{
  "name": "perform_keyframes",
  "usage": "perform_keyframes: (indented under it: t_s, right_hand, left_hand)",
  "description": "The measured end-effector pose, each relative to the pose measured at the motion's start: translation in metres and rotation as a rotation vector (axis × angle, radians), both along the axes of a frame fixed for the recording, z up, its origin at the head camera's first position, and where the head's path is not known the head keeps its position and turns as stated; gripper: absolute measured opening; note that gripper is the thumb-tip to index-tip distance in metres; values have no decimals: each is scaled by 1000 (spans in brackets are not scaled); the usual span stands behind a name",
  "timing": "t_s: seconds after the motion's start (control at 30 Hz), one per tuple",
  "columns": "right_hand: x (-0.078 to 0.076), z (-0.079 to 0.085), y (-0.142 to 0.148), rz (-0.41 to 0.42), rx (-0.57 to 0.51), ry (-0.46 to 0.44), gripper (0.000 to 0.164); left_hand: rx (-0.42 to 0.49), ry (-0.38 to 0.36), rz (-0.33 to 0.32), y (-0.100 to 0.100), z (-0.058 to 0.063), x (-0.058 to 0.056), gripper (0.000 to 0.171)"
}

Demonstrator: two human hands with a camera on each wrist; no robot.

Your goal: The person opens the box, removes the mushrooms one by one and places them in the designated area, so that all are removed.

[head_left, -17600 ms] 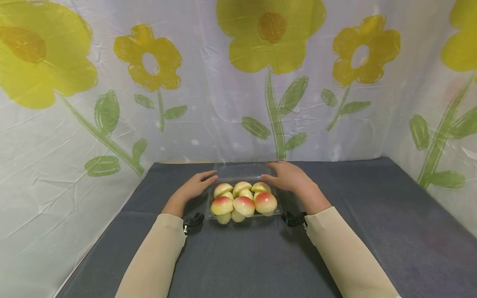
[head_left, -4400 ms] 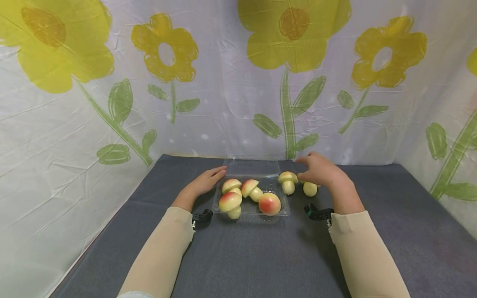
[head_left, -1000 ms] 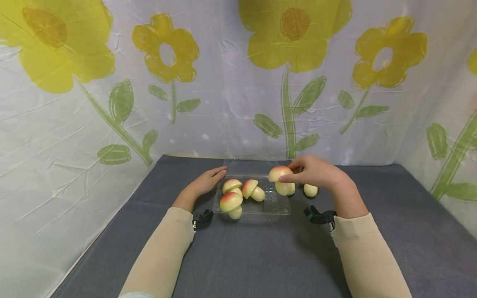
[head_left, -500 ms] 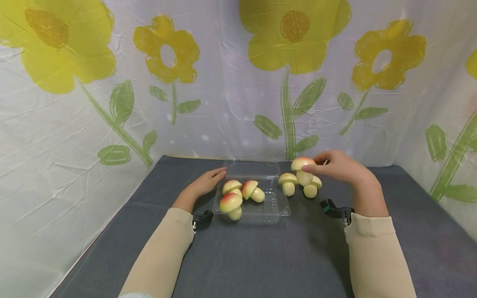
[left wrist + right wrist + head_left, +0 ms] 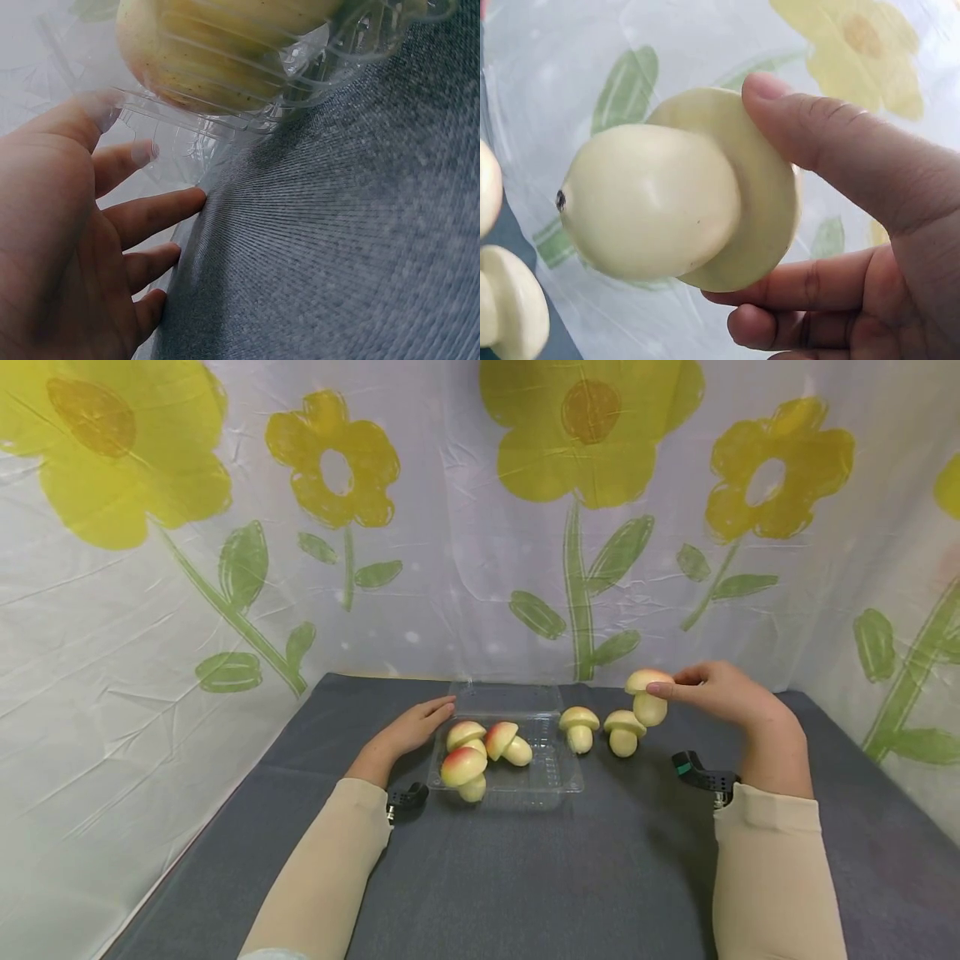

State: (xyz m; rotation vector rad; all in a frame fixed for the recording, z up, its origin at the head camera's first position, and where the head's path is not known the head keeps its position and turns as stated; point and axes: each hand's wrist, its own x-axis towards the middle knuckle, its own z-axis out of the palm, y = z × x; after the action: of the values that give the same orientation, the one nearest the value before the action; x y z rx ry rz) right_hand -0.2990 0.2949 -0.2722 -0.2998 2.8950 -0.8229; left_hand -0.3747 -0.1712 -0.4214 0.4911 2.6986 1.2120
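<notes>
My right hand (image 5: 731, 697) pinches a toy mushroom (image 5: 649, 698) by its red-and-yellow cap, thumb on one side and fingers on the other. The right wrist view shows its pale stem (image 5: 652, 202) pointing left, with a dark spot at the end. My left hand (image 5: 408, 731) touches the left edge of an open clear plastic box (image 5: 551, 768) with its fingers extended. Three toy mushrooms lie in the box's left and middle part, among them a front one (image 5: 465, 768) and a tipped one (image 5: 508, 743).
Two more toy mushrooms stand on the dark cloth right of the box, one near it (image 5: 579, 729) and one farther right (image 5: 624, 732). The box's clear lid (image 5: 506, 697) is folded back. Behind the table (image 5: 540, 885) hangs a flower-printed curtain (image 5: 442, 610).
The right hand has carried a mushroom from the box's right side out to the right, past the two on the cloth. Earlier the box held several more. The left hand has stayed at the box.
</notes>
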Motion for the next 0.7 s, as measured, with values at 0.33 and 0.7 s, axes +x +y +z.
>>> perform_keyframes:
  t_s: [0.33, 0.7]
  right_hand:
    - [-1, -11, 35, -76, 12, -55, 93]
    - [-19, -43, 58, -99, -45, -172, 58]
  left_hand:
    - [-10, 8, -2, 0, 2, -1, 58]
    - [-1, 10, 2, 0, -1, -2, 56]
